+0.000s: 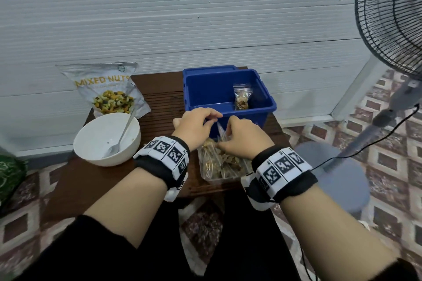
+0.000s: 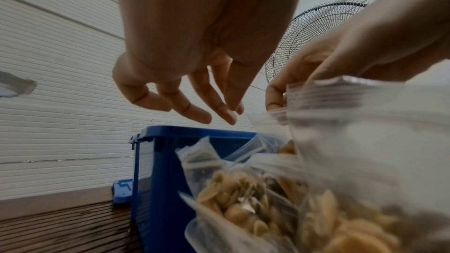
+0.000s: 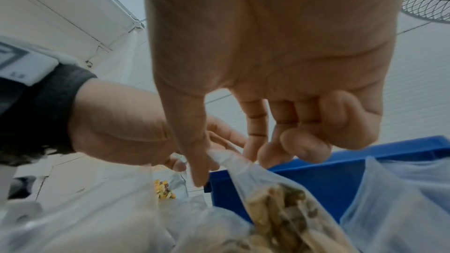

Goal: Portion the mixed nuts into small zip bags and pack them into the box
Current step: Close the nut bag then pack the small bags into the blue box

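Note:
My right hand [image 1: 228, 131] pinches the top of a clear zip bag [image 1: 221, 132] of nuts between thumb and forefinger, as the right wrist view shows [image 3: 226, 158]. The bag [image 3: 275, 199] hangs over a clear tray [image 1: 205, 176] of several filled bags, just in front of the blue box [image 1: 205, 89]. My left hand [image 1: 213, 118] hovers at the bag's top edge with fingers loosely extended [image 2: 219, 114]; I see no grip there. One filled bag [image 1: 242, 98] stands inside the box at its right.
A white bowl [image 1: 91, 143] with a spoon [image 1: 121, 137] sits left on the dark wooden table [image 1: 159, 100]. The mixed nuts pouch [image 1: 107, 89] leans against the wall behind it. A standing fan [image 1: 392, 18] and a grey stool [image 1: 338, 178] are at the right.

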